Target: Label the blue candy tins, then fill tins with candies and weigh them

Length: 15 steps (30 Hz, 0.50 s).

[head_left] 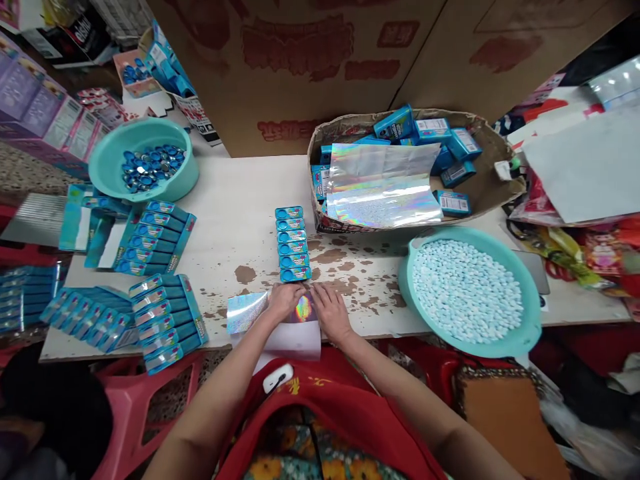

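Head view, both hands down at the near edge of the table (pixel 225 190); my L hand (pixel 284 301) and R hand (pixel 332 313) angle in toward each other, tips almost meeting at the far edge of a shiny sheet (pixel 303 311); sheet's right under the fingers, its patch of rainbow glare showing b/w the two hands; white paper (pixel 300 339) pokes out on my side, nr the table edge; a shiny flap (pixel 245 312) sticks out left of my L wrist, can't tell if it's the same piece.

Fingers: R ones stretched fwd, lying close together; L ones bent more, bunched at the tips; whether either lot is pinching film or just pressing, can't tell from up here.

Key bit, the row of blue packs (pixel 293 245): dead ahead, a touch left of the gap b/w my hands; long axis runs straight away from me, approx square to the table edge; near end's just beyond the L fingertips, so L is the closer hand, R a bit off to the side.
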### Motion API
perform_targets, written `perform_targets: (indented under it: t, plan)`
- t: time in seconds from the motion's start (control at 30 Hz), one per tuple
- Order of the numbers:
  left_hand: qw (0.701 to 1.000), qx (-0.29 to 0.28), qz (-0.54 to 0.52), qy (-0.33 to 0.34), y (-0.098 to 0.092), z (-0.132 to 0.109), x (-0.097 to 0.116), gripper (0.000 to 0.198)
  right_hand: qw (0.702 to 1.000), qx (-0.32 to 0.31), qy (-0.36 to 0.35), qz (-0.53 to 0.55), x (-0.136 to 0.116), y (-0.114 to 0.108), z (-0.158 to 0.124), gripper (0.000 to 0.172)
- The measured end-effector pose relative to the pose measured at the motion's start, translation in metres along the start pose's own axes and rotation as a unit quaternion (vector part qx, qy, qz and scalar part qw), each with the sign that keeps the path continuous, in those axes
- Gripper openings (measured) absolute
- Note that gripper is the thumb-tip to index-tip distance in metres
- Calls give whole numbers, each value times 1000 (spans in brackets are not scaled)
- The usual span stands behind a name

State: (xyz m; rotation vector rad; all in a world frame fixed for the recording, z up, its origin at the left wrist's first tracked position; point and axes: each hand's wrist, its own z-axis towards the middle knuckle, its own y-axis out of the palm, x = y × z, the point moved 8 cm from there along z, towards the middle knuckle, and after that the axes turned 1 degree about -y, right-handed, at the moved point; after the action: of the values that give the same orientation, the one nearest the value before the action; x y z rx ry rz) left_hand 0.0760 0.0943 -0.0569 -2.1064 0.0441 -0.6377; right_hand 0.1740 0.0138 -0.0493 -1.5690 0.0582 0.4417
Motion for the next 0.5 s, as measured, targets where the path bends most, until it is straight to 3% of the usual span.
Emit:
perform_targets:
  t: [0.13,0.23,0.37,0.5]
  plan:
    - [999,6,-52,-1,7,8,-10,34,1000,-16,-24,3,0,8,-1,54]
    - [998,9,-68,9,7,10,-10,34,1000,-1,-28,11,-2,4,-2,45]
    - [1000,21,-6,-4,7,5,-7,37,999,20,-13,37,0,-20,2,17]
    - [995,89,43,4,17,-4,-6,37,991,17,22,128,13,-57,7,14]
